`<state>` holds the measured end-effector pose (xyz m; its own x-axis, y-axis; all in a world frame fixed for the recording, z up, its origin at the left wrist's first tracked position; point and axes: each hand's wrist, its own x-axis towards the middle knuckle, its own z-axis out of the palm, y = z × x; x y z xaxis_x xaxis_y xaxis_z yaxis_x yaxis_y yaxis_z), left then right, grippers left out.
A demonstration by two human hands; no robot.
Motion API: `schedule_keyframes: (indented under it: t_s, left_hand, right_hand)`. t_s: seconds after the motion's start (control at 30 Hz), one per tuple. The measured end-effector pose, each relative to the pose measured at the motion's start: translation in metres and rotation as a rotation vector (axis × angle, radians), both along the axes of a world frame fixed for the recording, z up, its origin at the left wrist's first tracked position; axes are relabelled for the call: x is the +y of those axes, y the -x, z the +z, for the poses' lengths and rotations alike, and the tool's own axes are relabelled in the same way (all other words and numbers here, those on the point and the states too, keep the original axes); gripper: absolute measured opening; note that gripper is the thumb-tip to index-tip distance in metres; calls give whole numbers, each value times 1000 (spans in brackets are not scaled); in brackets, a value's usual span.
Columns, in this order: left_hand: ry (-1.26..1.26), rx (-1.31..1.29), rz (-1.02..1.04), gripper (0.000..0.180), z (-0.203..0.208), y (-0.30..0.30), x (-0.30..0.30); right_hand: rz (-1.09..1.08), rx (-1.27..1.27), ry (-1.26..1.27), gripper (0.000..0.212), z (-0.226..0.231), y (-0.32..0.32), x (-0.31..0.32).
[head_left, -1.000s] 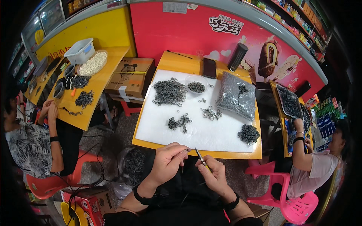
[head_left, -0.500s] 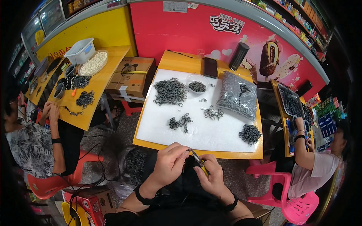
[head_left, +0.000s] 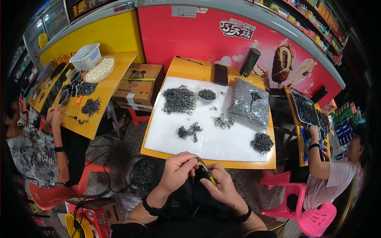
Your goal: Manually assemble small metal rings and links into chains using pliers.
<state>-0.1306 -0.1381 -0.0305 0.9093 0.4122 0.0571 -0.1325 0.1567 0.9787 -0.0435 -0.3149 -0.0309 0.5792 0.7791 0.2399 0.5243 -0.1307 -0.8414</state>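
Note:
Just below the table's front edge, my right hand [head_left: 220, 183] grips a pair of pliers [head_left: 205, 167] with yellow handles and grey metal jaws. The jaws point up and left to the fingertips of my left hand [head_left: 177, 171]. Its thumb and forefinger are pinched together at the jaw tips, on something too small to make out. Straight ahead on a white foam sheet [head_left: 234, 148] lie a small tangle of dark metal links [head_left: 189, 132], a looser scatter of links [head_left: 223, 122] and a round heap of chain [head_left: 262, 143].
Farther back are a large chain pile [head_left: 179, 99], a clear tub of links [head_left: 207, 94], a plastic bag of links [head_left: 248, 104], a phone [head_left: 221, 74] and a dark cylinder [head_left: 250, 62]. A person works at a table [head_left: 119, 71] on the left, another on the right by a pink chair [head_left: 313, 216].
The view has shifted slightly. My hands stay together below the table edge, with the pliers still at my left fingertips. The right-hand co-worker's hand has moved a little.

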Motion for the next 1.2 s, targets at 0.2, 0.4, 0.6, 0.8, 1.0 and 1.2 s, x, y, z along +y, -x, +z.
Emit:
schedule_keyframes:
  t_s: [0.2, 0.4, 0.6, 0.8, 1.0, 1.2]
  left_hand:
    - [79, -5, -14, 16, 2, 0, -4]
    - [-60, -69, 45, 16, 3, -3, -10]
    - [-193, -143, 91, 14, -1, -5, -7]
    - [-313, -82, -87, 15, 2, -8, 15]
    - [-750, 163, -309, 19, 25, -20, 37]
    - [-892, 367, -338, 14, 43, -81, 76]
  right_hand:
    - [-75, -196, -47, 27, -3, 7, 5]
    - [-193, -452, -118, 28, -9, 11, 13]
    - [-169, -466, -121, 30, -5, 8, 12]
    - [-49, -255, -34, 28, 2, -6, -9]
    - [-6, -604, 120, 29, 6, -34, -18]
    - [-85, -487, 37, 27, -23, -82, -13]
